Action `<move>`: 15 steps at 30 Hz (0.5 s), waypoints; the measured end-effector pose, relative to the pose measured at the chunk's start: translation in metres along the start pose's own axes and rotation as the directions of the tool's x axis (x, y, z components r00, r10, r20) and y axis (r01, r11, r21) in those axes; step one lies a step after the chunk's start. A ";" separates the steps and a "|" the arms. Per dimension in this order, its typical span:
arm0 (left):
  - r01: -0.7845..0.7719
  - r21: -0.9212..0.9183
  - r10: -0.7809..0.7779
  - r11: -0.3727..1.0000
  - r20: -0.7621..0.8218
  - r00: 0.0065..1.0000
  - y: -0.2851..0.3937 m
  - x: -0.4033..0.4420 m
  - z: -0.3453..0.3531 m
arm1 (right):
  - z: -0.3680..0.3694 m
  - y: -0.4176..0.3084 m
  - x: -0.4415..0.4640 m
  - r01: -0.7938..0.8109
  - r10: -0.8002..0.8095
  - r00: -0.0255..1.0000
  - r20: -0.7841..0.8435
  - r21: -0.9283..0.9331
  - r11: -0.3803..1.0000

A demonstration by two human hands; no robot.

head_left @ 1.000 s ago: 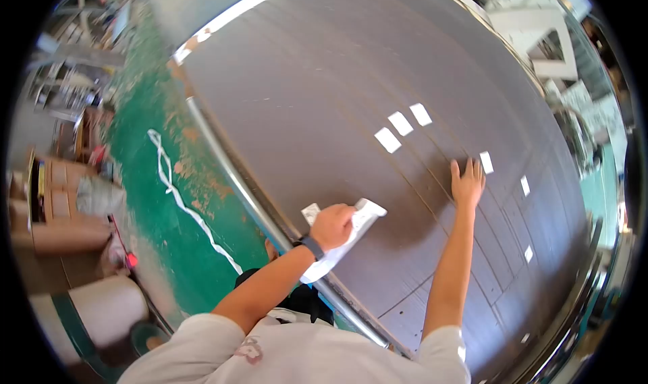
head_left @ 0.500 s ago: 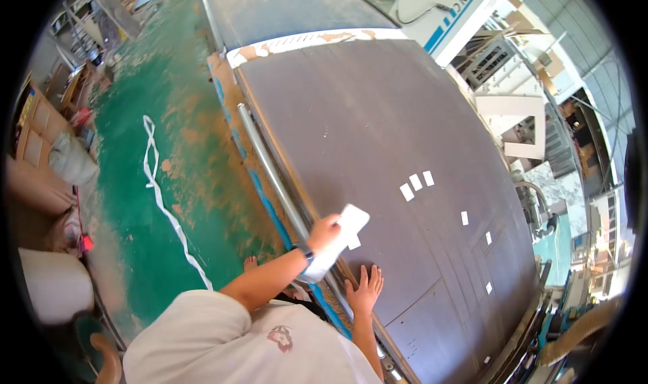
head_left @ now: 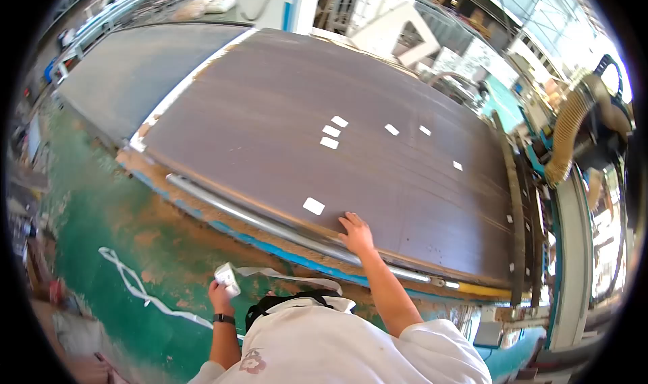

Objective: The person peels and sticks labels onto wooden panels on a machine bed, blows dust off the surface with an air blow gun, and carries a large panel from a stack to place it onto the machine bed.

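Held out over the green floor, my left hand (head_left: 219,296), with a dark band on its wrist, is closed around a roll of white labels (head_left: 228,280). A pale paper strip (head_left: 290,276) runs beside the roll towards my waist. My right hand (head_left: 356,234) lies with fingers stretched out on the near edge of a large dark brown board (head_left: 270,100), and it holds nothing. Just left of those fingers a white label (head_left: 313,206) sits on the board. Several more small white labels (head_left: 331,131) are spread across its surface.
A metal roller bar (head_left: 256,218) runs along the board's near side. Another long white strip (head_left: 142,289) lies on the dusty green floor (head_left: 88,202). To the right stand a machine gantry (head_left: 567,249) and a ribbed hose (head_left: 568,131). A grey bed (head_left: 148,63) adjoins at left.
My left hand has drawn back from the board to over the floor, still holding the label roll. My right hand stays on the board's edge. The view has turned right.
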State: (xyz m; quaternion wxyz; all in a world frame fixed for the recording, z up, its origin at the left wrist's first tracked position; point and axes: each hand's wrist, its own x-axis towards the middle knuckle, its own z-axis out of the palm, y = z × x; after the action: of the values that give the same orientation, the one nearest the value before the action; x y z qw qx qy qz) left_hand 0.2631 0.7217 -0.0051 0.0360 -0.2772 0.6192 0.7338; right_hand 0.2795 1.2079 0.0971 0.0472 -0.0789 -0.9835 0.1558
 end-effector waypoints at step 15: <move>-0.016 -0.190 0.031 0.982 0.080 0.996 0.028 -0.141 0.047 | -0.018 -0.001 -0.016 0.094 -0.093 0.995 0.048 -0.026 0.995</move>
State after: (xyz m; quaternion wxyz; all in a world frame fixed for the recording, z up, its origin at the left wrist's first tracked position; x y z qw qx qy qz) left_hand 0.3538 0.7993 0.0875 0.0264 -0.2414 0.5478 0.8006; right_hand 0.2969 1.2092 0.1131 0.0303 -0.0297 -0.9890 0.1415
